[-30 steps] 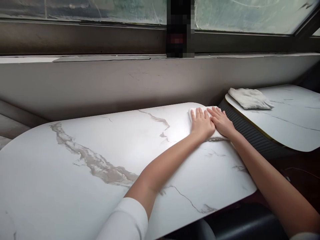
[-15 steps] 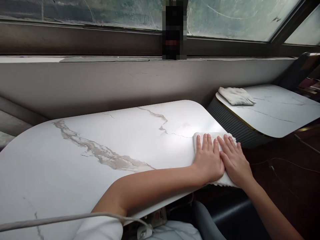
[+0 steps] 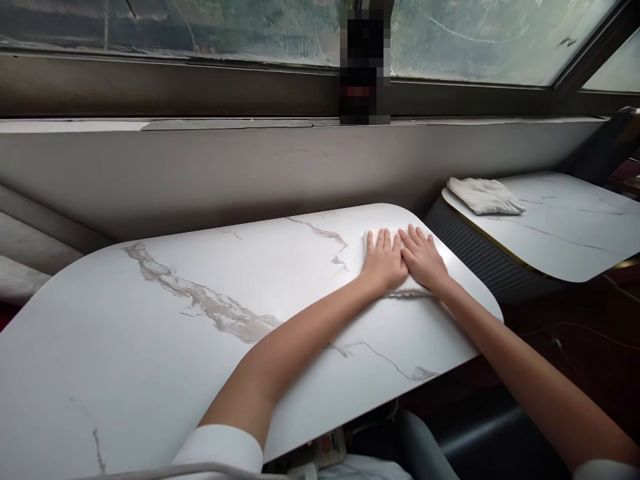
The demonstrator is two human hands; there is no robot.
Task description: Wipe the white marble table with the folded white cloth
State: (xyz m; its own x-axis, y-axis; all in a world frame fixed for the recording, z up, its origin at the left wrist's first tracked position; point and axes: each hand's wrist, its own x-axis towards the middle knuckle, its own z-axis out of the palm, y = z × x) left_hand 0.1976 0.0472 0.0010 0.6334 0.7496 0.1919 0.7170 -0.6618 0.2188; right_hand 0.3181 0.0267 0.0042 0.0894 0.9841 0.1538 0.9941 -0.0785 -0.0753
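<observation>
My left hand (image 3: pixel 385 264) lies flat on a folded white cloth (image 3: pixel 411 291), fingers stretched out toward the window. Beside it, touching at the thumbs, my right hand (image 3: pixel 424 260) is pressed flat on the same cloth, its fingers slightly spread. Both palms cover most of the cloth; its edges show at the left and near side. Beneath it is a white marble-patterned table (image 3: pixel 190 373) with rounded corners, and the cloth rests near its far right corner.
A second white marbled table (image 3: pixel 575 233) stands to the right, with another white cloth (image 3: pixel 485 196) crumpled on its near-left corner. A grey wall (image 3: pixel 225 167) and window run along the back. Below the front edge is a power strip (image 3: pixel 330 448). A pale cable (image 3: pixel 190 469) crosses the bottom.
Both hands have moved away from me and to the left with the cloth, from the table's right edge to near its far right corner. The view has shifted slightly.
</observation>
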